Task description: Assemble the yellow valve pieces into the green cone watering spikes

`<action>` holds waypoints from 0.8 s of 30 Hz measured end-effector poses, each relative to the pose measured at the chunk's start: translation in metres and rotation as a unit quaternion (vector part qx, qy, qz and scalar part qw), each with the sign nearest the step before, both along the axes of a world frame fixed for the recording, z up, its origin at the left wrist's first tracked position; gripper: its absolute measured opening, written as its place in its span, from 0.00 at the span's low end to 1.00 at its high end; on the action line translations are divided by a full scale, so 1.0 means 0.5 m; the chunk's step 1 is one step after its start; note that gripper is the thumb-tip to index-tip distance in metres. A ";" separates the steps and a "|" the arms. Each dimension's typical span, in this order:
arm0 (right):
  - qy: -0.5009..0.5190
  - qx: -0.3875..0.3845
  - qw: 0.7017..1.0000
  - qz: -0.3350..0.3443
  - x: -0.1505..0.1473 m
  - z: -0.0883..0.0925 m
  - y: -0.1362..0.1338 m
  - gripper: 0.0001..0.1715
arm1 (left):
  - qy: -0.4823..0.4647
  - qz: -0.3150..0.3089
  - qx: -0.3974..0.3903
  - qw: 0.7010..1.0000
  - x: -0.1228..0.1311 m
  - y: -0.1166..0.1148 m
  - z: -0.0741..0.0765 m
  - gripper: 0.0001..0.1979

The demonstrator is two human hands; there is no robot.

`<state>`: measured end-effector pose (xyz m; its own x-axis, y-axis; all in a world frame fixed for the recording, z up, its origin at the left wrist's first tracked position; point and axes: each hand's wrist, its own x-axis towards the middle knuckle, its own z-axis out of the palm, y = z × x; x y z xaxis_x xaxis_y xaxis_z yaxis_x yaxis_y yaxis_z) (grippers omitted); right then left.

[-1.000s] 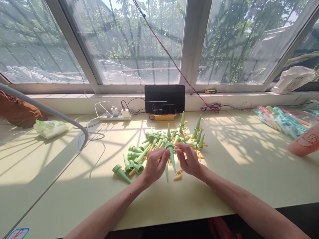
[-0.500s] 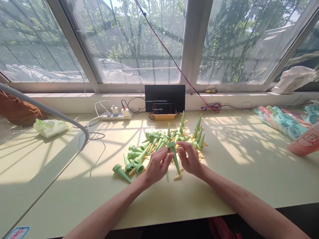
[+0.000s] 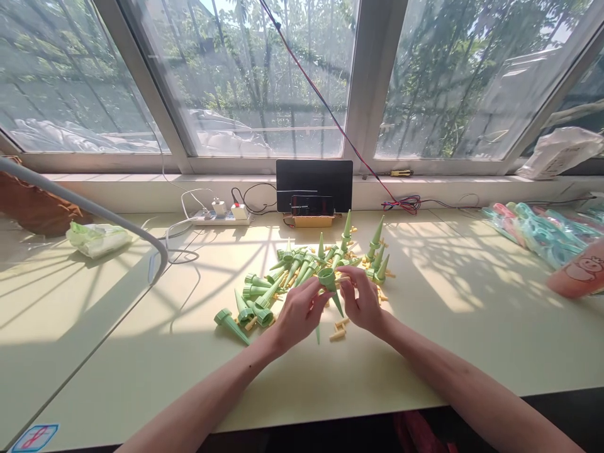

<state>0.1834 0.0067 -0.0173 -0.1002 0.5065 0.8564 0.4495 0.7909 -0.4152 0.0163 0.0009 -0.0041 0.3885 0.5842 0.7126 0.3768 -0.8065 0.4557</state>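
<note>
A green plastic cone spike (image 3: 329, 283) is held above the table between both hands, its open wide end up and its tip pointing down and to the right. My left hand (image 3: 298, 313) pinches it from the left. My right hand (image 3: 362, 302) pinches its top from the right, at a small yellow peg (image 3: 343, 279) that sticks out sideways. Behind and left of the hands lies a heap of green cone spikes (image 3: 292, 270) mixed with yellow pegs. A few loose yellow pegs (image 3: 338, 330) lie under my right hand.
A black screen (image 3: 314, 185) with a phone on a stand sits at the window sill. A power strip (image 3: 221, 217) with cables lies left of it. A wrapped pack (image 3: 98, 238) is far left, bagged coloured items (image 3: 542, 233) far right, and a grey curved tube (image 3: 94, 211) crosses the left.
The held cone has tilted, its wide end turning up toward me and its tip swinging right. Both hands stayed in place, fingers shifting around its top.
</note>
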 end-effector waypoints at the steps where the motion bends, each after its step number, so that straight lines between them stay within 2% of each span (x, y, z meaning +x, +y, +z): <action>1: 0.002 -0.002 1.000 0.002 -0.001 -0.001 0.000 0.11 | -0.002 0.006 0.006 1.000 0.001 0.000 0.000 0.07; 14: 0.001 -0.018 0.999 0.043 -0.006 0.006 -0.005 0.10 | -0.022 0.056 0.020 0.998 -0.005 0.008 -0.009 0.10; 20: 0.021 -0.005 1.000 0.020 -0.006 0.000 -0.003 0.11 | 0.007 0.094 0.024 0.995 0.004 0.003 -0.006 0.06; 24: 0.039 0.006 0.999 -0.013 -0.006 -0.004 -0.003 0.11 | -0.034 0.115 -0.001 0.993 0.003 0.001 0.002 0.07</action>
<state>0.1804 0.0051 -0.0191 -0.0209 0.4977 0.8671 0.4362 0.7849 -0.4400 0.0180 0.0014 -0.0030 0.1962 0.6529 0.7316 0.5197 -0.7020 0.4870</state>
